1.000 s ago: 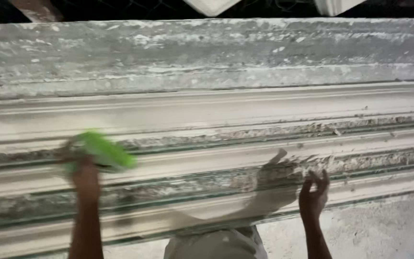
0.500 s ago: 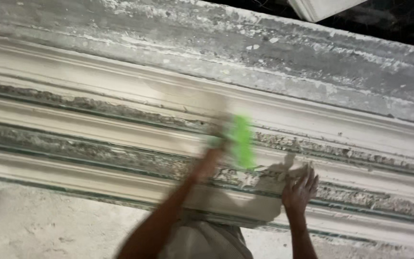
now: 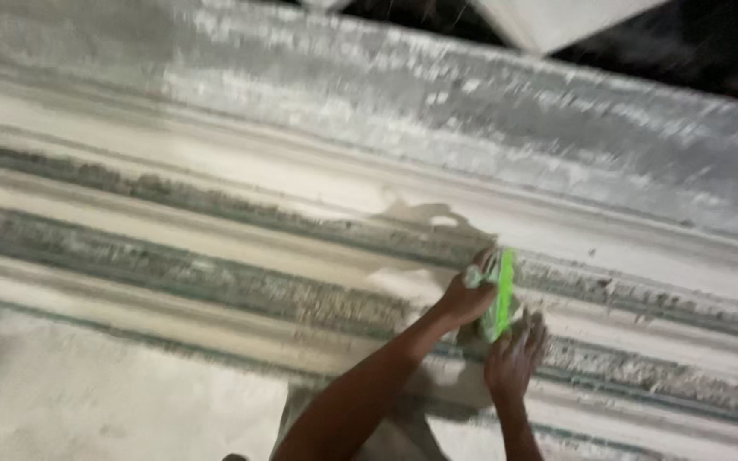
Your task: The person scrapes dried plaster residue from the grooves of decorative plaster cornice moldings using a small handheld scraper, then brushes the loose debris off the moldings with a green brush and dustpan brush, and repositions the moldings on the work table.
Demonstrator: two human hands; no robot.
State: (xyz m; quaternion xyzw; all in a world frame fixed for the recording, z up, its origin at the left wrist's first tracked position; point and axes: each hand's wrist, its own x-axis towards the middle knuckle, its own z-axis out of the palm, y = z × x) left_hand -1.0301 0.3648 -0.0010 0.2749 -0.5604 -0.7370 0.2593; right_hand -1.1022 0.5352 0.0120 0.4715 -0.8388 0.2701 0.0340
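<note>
Where the pale ridges of the long moulded cornice [image 3: 215, 256] run across the view, a bright green tool [image 3: 500, 293] is pressed against its surface, right of centre and low in the view. It is a narrow, flat green piece standing nearly upright, with a whitish lump at its upper left end; its exact kind cannot be told through the blur. The tool is held by the left hand [image 3: 466, 296], whose grip is closed around the tool's left edge, the forearm reaching up from the lower middle of the view. Just below and to the right, the right hand [image 3: 512, 358] is laid on the cornice with its fingers spread and pointing upward; the fingertips lie at the lower end of the green tool, though whether they touch it cannot be told. Nothing is held in that grip, which is wide.

Around the hands, the cornice is seen as parallel bands: smooth cream strips alternating with rough, grey-green gritty grooves. A shadow is cast on the cream band just above the left hand. Above the bands, a broad grey, white-flecked strip [image 3: 489, 119] is seen, and beyond it darkness.
</note>
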